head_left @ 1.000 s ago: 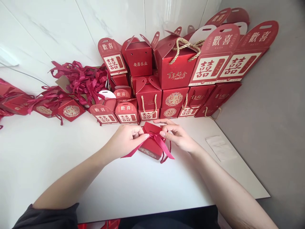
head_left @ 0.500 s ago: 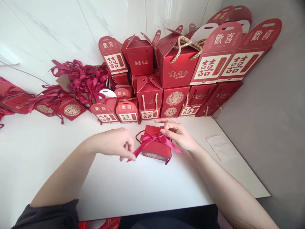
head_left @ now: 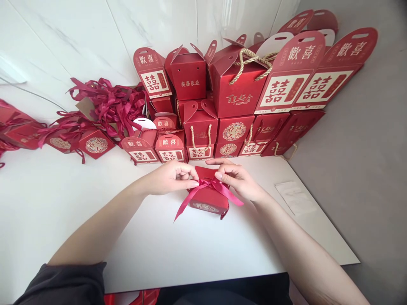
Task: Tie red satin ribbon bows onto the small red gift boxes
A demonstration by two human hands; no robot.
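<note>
A small red gift box stands on the white table in front of me, a round gold emblem on its near face. Across its top lies a bright pink satin ribbon tied in a bow, one tail hanging to the left and the other to the right. My left hand pinches the bow's left side between thumb and fingertips. My right hand pinches the bow's right side at the upper edge, with its index finger stretched past the box. A dark red cord shows at the box's lower right corner.
Stacked red gift boxes, several with gold rope handles, line the back of the white table. A heap of dark pink ribbons lies left of them, beside beribboned boxes. A white paper packet rests near the right wall.
My left hand has let go of the ribbon's left tail and moved up and right to the bow. That tail now hangs free. My right hand has stayed in place.
</note>
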